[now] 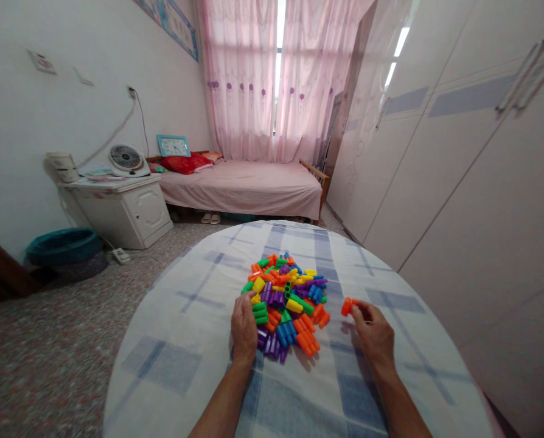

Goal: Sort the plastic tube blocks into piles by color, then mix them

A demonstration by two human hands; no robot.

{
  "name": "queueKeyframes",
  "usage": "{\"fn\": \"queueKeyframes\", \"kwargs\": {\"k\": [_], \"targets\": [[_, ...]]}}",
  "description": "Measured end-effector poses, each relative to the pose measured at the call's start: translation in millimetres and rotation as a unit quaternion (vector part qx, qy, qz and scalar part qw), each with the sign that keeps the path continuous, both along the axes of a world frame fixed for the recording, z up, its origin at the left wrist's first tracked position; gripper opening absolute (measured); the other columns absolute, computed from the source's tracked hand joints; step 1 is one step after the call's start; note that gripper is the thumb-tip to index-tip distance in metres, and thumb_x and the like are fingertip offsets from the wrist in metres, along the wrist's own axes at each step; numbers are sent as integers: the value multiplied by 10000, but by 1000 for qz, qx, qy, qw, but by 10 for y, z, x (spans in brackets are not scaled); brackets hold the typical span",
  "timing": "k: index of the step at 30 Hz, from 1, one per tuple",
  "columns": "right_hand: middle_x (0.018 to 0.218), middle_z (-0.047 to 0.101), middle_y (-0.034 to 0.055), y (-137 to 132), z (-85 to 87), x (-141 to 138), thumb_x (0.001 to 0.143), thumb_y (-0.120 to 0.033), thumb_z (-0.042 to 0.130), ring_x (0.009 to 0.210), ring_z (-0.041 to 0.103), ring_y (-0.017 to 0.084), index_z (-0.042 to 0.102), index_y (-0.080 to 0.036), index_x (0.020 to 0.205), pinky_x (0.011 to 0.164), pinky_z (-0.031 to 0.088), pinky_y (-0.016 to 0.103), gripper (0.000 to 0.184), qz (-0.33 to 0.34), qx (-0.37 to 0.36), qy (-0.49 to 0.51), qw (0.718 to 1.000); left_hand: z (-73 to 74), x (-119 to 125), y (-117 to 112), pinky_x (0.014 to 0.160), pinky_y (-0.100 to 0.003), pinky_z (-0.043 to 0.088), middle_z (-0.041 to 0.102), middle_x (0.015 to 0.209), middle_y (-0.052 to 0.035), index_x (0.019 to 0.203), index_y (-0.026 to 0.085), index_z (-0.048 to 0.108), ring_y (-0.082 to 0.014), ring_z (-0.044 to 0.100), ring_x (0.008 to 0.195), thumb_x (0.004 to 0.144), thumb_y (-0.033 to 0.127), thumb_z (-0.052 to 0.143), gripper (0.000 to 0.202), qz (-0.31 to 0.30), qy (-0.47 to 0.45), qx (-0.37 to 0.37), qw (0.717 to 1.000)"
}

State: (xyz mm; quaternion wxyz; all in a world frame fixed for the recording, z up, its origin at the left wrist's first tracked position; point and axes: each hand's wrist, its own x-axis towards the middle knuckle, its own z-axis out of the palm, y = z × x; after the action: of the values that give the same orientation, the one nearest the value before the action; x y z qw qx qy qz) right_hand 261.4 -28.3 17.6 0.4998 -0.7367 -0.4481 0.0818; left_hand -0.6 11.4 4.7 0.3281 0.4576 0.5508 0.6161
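A heap of colourful plastic building pieces (286, 322), shaped like joined tubes with rounded ends, lies on the round table. Orange, green, blue, purple and yellow ones overlap in it. My left hand (244, 325) rests at the heap's left edge, fingers loosely curved against green and yellow pieces; it holds nothing that I can see, and its fingertips are partly hidden. To the right of the heap, my right hand (373, 331) pinches an orange plastic building piece (347, 306) between thumb and fingers, slightly above the cloth.
A blue-and-white checked cloth (171, 322) covers the table. Beyond it stands a bed (249, 185) with a pink sheet. On the left are a white cabinet (146, 213) with a fan (126, 159) and a lined bin (66, 252). Tall wardrobes (436, 158) line the right side.
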Motion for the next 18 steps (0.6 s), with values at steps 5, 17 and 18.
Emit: {"fn": "queueKeyframes", "kwargs": {"k": [5, 17, 18], "targets": [[941, 662, 71, -20, -89, 415, 780, -462, 440, 803, 597, 220, 668, -179, 983, 712, 419, 326, 416, -120, -62, -69, 988, -7, 2, 2, 977, -352, 425, 640, 1071, -66, 993, 187, 637, -193, 573, 1059, 902, 414, 331, 391, -5, -6, -4, 1000], [1103, 589, 108, -19, -114, 357, 806, -429, 436, 833, 593, 224, 555, -168, 1166, 674, 413, 333, 461, -137, -106, -126, 977, -18, 2, 7, 953, -348, 446, 654, 1045, -68, 982, 185, 649, -194, 591, 1030, 904, 425, 337, 401, 2, -1, 9, 1000], [1109, 581, 108, -8, -122, 336, 810, -418, 435, 825, 593, 217, 559, -170, 1156, 687, 419, 333, 443, -127, -96, -137, 978, -16, 2, 6, 949, -346, 448, 653, 1045, -69, 984, 185, 648, -194, 592, 1025, 904, 431, 334, 406, 1, -1, 8, 1000]]}}
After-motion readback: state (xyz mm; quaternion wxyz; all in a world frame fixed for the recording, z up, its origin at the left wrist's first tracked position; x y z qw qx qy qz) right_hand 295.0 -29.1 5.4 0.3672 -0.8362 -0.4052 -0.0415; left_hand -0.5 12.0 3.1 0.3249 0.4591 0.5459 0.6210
